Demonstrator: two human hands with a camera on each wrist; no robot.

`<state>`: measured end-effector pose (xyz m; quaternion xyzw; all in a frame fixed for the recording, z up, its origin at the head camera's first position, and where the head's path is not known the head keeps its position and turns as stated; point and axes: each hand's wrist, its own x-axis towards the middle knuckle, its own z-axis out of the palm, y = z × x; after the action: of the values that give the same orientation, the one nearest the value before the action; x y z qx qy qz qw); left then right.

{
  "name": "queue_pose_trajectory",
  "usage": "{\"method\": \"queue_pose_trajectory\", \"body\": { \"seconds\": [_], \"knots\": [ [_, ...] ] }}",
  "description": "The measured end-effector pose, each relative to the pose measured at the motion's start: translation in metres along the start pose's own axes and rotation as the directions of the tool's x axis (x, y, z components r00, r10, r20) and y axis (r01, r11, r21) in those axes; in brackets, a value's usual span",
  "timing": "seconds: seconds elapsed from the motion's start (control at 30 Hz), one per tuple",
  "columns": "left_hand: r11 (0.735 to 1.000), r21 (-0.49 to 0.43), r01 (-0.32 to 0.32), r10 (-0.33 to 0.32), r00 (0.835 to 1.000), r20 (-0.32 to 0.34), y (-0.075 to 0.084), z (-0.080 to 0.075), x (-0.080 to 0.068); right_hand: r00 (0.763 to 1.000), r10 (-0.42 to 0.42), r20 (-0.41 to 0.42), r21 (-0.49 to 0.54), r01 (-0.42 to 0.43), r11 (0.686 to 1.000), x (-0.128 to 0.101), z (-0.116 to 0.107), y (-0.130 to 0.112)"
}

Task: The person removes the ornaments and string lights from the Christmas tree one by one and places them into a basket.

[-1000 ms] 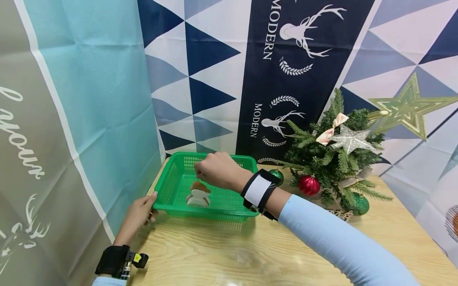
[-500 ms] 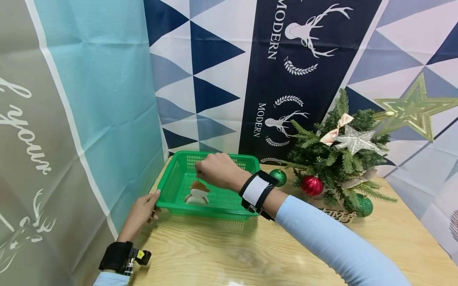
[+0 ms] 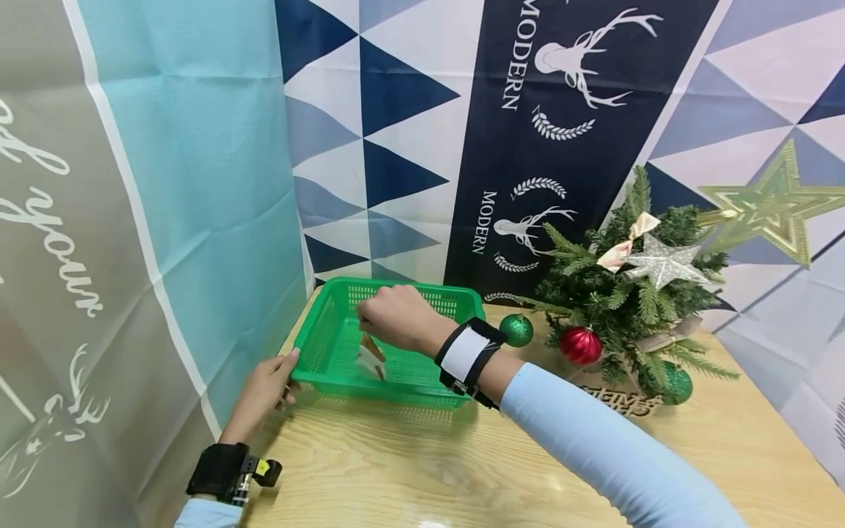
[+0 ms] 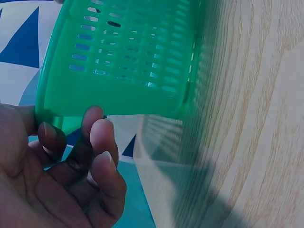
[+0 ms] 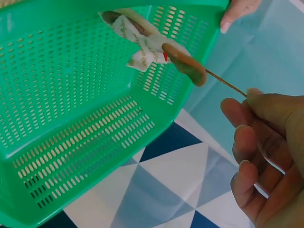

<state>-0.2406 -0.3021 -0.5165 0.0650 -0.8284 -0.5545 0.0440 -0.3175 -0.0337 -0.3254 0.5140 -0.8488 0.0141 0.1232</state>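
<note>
My right hand [image 3: 399, 319] pinches a thin gold cord [image 5: 227, 84] between thumb and forefinger, over the green plastic basket [image 3: 389, 397]. From the cord hangs a flat Christmas ornament [image 3: 372, 358], white below and brown on top, now seen nearly edge-on. The right wrist view shows glittery white trim and a small red spot on the ornament [image 5: 152, 46], inside the basket's walls. My left hand [image 3: 264, 385] grips the basket's front left corner, thumb on the rim [image 4: 43, 90] and forefinger curled beneath it; the other fingers are bent beside the wall.
Right of the basket stands a small Christmas tree [image 3: 594, 279] with a silver star, a pink bow and a large gold star [image 3: 772, 209]. A green ball [image 3: 516, 330], a red ball [image 3: 581, 345] and wooden lettering [image 3: 620, 402] are by it. Patterned cloth hangs behind the table [image 3: 396, 469].
The ornament has turned on its cord from facing the head view to nearly edge-on. Both hands keep their holds; the whole head view has shifted slightly.
</note>
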Motion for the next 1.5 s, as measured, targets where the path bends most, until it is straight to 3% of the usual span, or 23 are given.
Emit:
{"method": "queue_pose_trajectory", "body": {
  "seconds": [0.1, 0.4, 0.6, 0.87, 1.13, 1.5],
  "knots": [
    [1.000, 0.000, 0.011, -0.011, 1.000, -0.011, 0.000, 0.001, 0.002, 1.000, 0.001, -0.001, -0.006, -0.001, 1.000, 0.003, 0.002, -0.003],
    [0.999, -0.004, 0.035, -0.035, 0.999, 0.009, 0.034, -0.001, -0.016, 1.000, -0.025, 0.009, -0.043, 0.025, 0.999, 0.009, 0.007, -0.013],
    [0.998, 0.034, 0.044, -0.044, 0.999, -0.003, 0.025, 0.001, -0.010, 1.000, -0.030, -0.001, -0.058, 0.030, 0.998, 0.014, 0.013, -0.016],
    [0.998, -0.001, 0.070, -0.070, 0.997, 0.013, 0.046, 0.000, -0.019, 0.999, -0.041, -0.006, -0.091, 0.040, 0.995, 0.020, 0.021, -0.022],
    [0.996, 0.000, 0.087, -0.087, 0.996, 0.005, 0.045, 0.000, -0.018, 0.998, -0.055, 0.018, -0.130, 0.057, 0.990, 0.021, 0.030, -0.030],
    [0.996, -0.011, 0.090, -0.090, 0.996, -0.017, 0.044, 0.002, -0.018, 0.997, -0.059, 0.054, -0.037, 0.061, 0.997, 0.016, 0.046, -0.036]
  ]
}}
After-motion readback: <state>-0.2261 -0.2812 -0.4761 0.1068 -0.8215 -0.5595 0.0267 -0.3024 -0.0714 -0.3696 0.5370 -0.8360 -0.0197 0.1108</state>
